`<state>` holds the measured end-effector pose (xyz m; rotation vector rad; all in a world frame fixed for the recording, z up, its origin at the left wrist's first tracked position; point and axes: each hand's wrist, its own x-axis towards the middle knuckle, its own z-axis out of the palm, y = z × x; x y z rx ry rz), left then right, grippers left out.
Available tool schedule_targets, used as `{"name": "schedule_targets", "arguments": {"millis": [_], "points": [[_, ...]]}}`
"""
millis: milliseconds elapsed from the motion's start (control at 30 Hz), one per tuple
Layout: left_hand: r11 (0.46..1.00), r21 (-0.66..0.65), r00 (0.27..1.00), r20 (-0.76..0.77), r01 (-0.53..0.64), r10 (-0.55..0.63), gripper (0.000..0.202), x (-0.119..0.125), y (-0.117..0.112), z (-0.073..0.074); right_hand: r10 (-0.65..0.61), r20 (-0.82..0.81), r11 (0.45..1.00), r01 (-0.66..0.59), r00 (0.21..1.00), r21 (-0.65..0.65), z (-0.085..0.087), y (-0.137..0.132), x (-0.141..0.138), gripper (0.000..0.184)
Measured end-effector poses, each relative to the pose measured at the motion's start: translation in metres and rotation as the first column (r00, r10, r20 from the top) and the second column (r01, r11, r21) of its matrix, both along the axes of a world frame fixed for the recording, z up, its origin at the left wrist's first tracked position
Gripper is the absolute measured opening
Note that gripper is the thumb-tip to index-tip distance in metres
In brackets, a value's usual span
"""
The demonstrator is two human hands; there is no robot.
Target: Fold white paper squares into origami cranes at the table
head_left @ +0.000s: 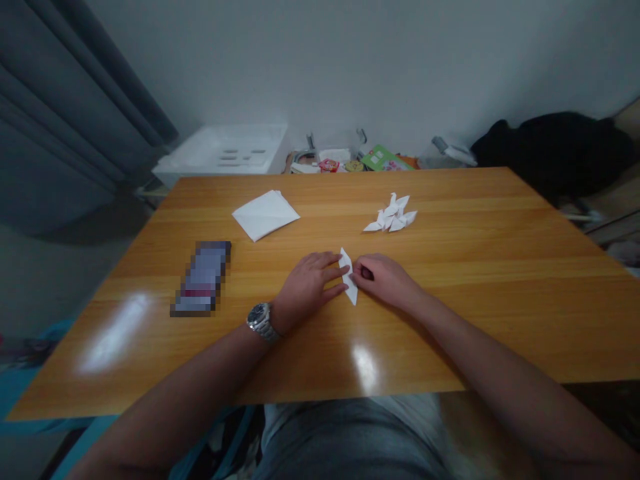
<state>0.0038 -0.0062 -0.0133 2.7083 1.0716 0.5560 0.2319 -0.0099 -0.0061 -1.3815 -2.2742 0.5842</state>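
A small white folded paper piece [349, 285] lies on the wooden table [450, 320] between my two hands. My left hand [310, 287], with a metal watch on its wrist, lies flat with fingers stretched out, the fingertips pressing the paper's left side. My right hand [383, 280] is curled, its fingertips pinched against the paper's right edge. Farther back on the right lies a little pile of finished white folded paper shapes [393, 217]. A stack of flat white paper sheets [265, 215] rests at the back left.
A blurred phone-like object [203, 279] lies on the table's left. Behind the table stand a white box [225, 153], assorted small clutter [350, 161] and a dark bag [550, 150]. A grey curtain [60, 100] hangs at left.
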Motion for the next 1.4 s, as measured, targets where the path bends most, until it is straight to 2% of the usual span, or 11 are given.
{"name": "schedule_targets", "arguments": {"millis": [267,367,500,667,867,1067,1167,1400], "points": [[1.000,-0.018,1.000,0.012,0.012,-0.012,0.039,-0.002,0.007,-0.002,0.047,-0.070,0.999,-0.048,0.996,-0.015,0.001,0.001,0.006,0.013],[0.999,-0.034,0.999,0.034,0.016,-0.015,0.045,-0.004,0.010,-0.005,0.079,-0.117,0.997,-0.078,0.990,0.016,0.000,0.001,0.008,0.007],[0.999,-0.041,0.999,0.046,0.015,-0.013,0.048,-0.005,0.010,-0.006,0.158,-0.128,0.985,-0.148,0.979,0.089,-0.001,0.001,0.013,0.013],[0.999,-0.032,0.998,0.065,0.014,-0.012,0.046,-0.005,0.008,-0.005,0.272,-0.110,0.952,-0.250,0.956,0.179,-0.003,0.004,0.016,0.022],[0.998,-0.056,1.000,0.018,-0.014,0.015,0.044,-0.004,0.004,0.000,0.336,0.008,0.888,-0.319,0.942,0.330,-0.006,0.007,0.017,0.015],[0.998,-0.061,1.000,0.005,0.005,-0.005,0.043,-0.005,0.003,0.002,0.374,0.087,0.840,-0.377,0.923,0.389,-0.008,0.010,0.017,0.015],[0.999,-0.041,1.000,0.016,0.023,-0.023,0.040,-0.005,0.003,0.001,0.371,0.040,0.849,-0.356,0.928,0.390,-0.010,0.010,0.018,0.014],[0.998,-0.004,0.991,0.121,0.062,-0.061,0.029,-0.003,0.002,0.004,0.316,-0.192,0.919,-0.249,0.929,0.306,-0.012,0.008,0.015,0.010]]}}
